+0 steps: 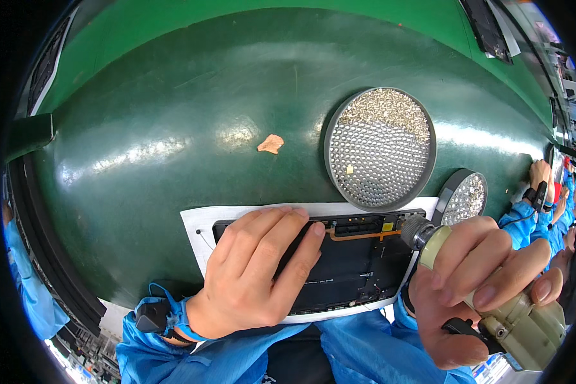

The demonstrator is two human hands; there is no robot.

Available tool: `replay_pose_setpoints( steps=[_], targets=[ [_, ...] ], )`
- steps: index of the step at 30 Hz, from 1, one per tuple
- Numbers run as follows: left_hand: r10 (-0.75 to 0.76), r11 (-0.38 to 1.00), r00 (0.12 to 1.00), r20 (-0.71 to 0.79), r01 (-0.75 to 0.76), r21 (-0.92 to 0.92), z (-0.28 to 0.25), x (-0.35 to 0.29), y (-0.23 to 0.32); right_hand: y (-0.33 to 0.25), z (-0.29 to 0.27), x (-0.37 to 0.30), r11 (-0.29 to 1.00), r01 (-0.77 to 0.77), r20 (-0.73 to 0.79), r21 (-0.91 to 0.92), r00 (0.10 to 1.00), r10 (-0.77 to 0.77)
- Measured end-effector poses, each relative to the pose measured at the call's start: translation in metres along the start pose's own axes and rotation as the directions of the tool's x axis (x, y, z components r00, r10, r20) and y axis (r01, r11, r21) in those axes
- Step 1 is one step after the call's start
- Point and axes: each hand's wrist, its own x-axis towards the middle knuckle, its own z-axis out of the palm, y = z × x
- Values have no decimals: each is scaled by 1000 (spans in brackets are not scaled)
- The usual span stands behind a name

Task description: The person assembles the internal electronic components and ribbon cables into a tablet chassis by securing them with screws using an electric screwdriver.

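Black panel [355,269] lies flat under the left hand [259,269]; the right hand [477,275] grips a screwdriver [493,294], with screwing seemingly unfinished.

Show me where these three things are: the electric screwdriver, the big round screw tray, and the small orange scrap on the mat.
electric screwdriver [521,320]: head view, on its olive-grey body.
big round screw tray [380,148]: head view, on its perforated middle.
small orange scrap [271,144]: head view, on its centre.

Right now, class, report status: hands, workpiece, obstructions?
Left hand flat on black panel. Right hand grips electric screwdriver, tip at panel's top edge. Screw tray beyond, apart.
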Motion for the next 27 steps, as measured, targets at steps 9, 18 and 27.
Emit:
replay_pose_setpoints(
  steps=[9, 18, 27],
  targets=[
    [-34, 999, 998, -51, 36, 29, 8, -1, 2, 13, -23, -8, 998, 47, 243, -50, 969, -33],
    [65, 990, 998, 4, -65, 122, 4, 1, -1, 7, -21, -7, 994, 43, 212, -97, 977, -22],
    [15, 997, 1000, -10, -14, 71, 1, 0, 1, -4, -8, -8, 998, 40, 195, -38, 980, -32]
  ],
)
